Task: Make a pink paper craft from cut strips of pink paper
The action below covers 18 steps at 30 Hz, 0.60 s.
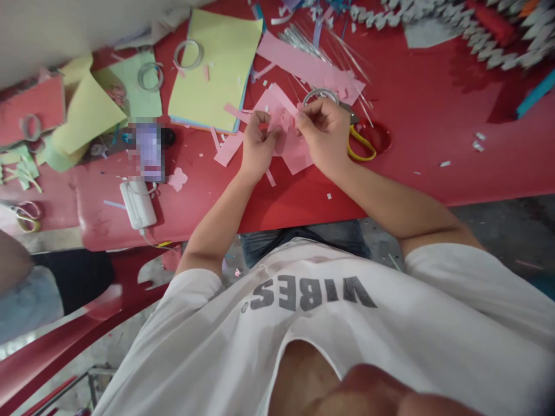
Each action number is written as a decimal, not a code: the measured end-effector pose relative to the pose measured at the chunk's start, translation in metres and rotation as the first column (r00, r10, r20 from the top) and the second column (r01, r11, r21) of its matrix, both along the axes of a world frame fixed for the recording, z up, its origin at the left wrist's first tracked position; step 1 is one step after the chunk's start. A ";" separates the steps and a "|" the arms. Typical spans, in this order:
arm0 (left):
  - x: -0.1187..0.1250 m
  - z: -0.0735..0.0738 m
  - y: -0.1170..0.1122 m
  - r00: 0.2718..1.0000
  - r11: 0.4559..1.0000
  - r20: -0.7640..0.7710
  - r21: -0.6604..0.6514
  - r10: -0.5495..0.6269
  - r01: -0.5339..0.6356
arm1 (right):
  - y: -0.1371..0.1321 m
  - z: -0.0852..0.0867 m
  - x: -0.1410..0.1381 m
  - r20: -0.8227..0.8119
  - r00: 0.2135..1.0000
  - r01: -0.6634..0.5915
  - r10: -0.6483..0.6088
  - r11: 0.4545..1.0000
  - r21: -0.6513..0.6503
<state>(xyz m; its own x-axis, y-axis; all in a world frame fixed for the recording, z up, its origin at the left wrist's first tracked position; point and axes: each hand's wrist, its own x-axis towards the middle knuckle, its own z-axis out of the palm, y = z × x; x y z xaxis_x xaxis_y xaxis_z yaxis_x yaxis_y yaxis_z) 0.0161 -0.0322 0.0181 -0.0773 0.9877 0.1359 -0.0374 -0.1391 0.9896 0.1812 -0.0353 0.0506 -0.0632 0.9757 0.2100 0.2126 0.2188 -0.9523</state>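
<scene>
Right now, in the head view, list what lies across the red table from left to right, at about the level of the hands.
small scissors, white corded device, pink paper flower, left hand, right hand, yellow-handled scissors, white paper scraps

A white short-sleeved T-shirt [182, 352] covers the torso, with a rounded neckline [284, 345] and loose sleeves [446, 277] ending above the elbows. Grey block letters reading VIBES [313, 293] cross the chest beside a small round logo [245, 307]. Dark blue jeans [303, 237] show beyond the shirt's far edge; the left hand [259, 144] and right hand [323, 136] are bare.
</scene>
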 end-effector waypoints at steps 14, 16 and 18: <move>0.005 0.003 -0.006 0.992 0.993 -0.058 0.035 -0.109 0.111 | -0.005 -0.002 -0.005 -0.028 0.998 0.057 -0.057 0.998 -0.020; 0.005 0.003 -0.005 0.993 0.993 -0.051 0.044 -0.106 0.108 | -0.007 -0.002 -0.005 -0.005 0.999 0.048 -0.049 0.999 -0.008; 0.005 0.003 -0.005 0.995 0.995 -0.036 0.046 -0.092 0.094 | -0.006 0.000 -0.004 -0.009 0.999 0.045 -0.045 0.999 0.023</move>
